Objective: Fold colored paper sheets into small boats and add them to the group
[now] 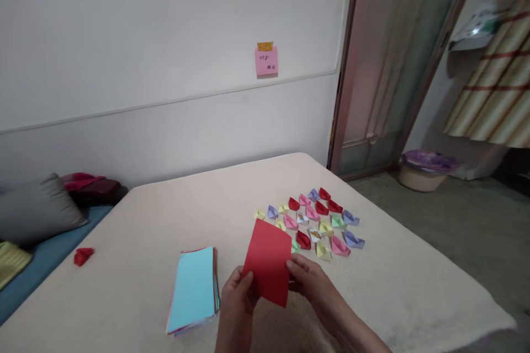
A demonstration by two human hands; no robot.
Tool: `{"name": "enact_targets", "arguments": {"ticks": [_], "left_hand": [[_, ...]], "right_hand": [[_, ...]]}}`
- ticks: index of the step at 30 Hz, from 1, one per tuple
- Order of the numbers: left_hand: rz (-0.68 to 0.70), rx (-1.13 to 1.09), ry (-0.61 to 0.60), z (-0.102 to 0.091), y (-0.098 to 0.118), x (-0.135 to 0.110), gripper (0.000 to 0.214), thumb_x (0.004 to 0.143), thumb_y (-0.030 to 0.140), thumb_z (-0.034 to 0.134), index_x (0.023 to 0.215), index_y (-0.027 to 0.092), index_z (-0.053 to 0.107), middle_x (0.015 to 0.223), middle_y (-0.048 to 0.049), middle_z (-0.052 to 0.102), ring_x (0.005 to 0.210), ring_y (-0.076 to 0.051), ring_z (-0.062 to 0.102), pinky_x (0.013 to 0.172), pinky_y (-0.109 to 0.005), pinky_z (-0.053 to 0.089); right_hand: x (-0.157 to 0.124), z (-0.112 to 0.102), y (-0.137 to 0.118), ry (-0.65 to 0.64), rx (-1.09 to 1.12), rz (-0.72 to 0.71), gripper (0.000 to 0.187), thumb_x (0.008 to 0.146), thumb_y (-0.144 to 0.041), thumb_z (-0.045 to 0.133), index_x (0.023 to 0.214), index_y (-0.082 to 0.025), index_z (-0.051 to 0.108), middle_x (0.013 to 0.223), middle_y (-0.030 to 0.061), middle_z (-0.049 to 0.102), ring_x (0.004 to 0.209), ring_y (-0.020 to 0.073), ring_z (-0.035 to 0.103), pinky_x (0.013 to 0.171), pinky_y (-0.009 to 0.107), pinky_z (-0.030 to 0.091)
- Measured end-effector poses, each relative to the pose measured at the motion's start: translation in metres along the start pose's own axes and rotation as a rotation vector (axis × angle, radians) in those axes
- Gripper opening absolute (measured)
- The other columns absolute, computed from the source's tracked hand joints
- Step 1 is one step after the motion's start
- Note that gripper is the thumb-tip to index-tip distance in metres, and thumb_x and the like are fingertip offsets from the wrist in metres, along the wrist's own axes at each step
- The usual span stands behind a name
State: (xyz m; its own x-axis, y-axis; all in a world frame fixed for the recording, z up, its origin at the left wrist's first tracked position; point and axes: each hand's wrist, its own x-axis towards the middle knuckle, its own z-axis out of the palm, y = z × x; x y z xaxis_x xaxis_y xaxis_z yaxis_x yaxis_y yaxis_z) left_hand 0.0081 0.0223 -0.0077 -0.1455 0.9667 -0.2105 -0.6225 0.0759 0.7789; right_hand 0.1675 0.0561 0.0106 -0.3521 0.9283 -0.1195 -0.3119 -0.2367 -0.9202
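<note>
A flat red sheet of paper (269,259) is held up between both hands above the table. My left hand (238,295) pinches its lower left edge, thumb on top. At the right edge, my right hand (306,276) grips it the same way, with the other fingers behind the paper. To the left of my hands lies a stack of coloured paper (194,289), a light blue sheet on top. Beyond the red sheet, several small folded paper boats (312,213) in red, pink, yellow, purple and green stand in rows, some partly hidden by the sheet.
A small red folded piece (83,256) lies at the left edge of the cream-covered table (136,231). A grey cushion (45,209) is farther left. Behind is a white wall with a pink note (266,62). A lined bin (426,170) stands on the floor at right.
</note>
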Motion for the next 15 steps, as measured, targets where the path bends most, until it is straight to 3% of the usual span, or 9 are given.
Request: {"name": "enact_targets", "arguments": {"ticks": [6,11,15], "left_hand": [[-0.121,0.245,-0.04,0.005,-0.008,-0.003,0.017,0.068,0.027,0.071,0.076,0.013,0.065,0.072,-0.0027,0.065,0.065,-0.013,0.058,0.062,-0.023,0.044],[-0.042,0.389,0.028,0.002,0.002,-0.003,0.023,0.076,0.038,0.064,0.083,0.016,0.064,0.085,-0.005,0.067,0.079,-0.016,0.06,0.068,-0.025,0.044],[0.008,0.476,0.112,-0.007,0.013,0.005,0.03,0.073,0.043,0.065,0.084,0.016,0.063,0.09,-0.0081,0.068,0.085,-0.02,0.062,0.07,-0.028,0.045]], "right_hand": [[0.007,-0.009,0.005,0.183,0.146,-0.097,0.026,0.071,-0.038,0.07,0.086,-0.016,0.067,0.073,0.0045,0.07,0.062,0.0178,0.061,0.06,0.028,0.045],[0.005,-0.015,0.01,0.154,0.127,-0.007,0.027,0.07,-0.041,0.071,0.073,-0.015,0.065,0.061,0.0024,0.066,0.051,0.0139,0.055,0.051,0.024,0.039],[0.001,-0.01,0.009,0.101,0.08,0.017,0.028,0.072,-0.041,0.071,0.065,-0.015,0.061,0.054,-0.002,0.059,0.046,0.0096,0.047,0.046,0.02,0.031]]}}
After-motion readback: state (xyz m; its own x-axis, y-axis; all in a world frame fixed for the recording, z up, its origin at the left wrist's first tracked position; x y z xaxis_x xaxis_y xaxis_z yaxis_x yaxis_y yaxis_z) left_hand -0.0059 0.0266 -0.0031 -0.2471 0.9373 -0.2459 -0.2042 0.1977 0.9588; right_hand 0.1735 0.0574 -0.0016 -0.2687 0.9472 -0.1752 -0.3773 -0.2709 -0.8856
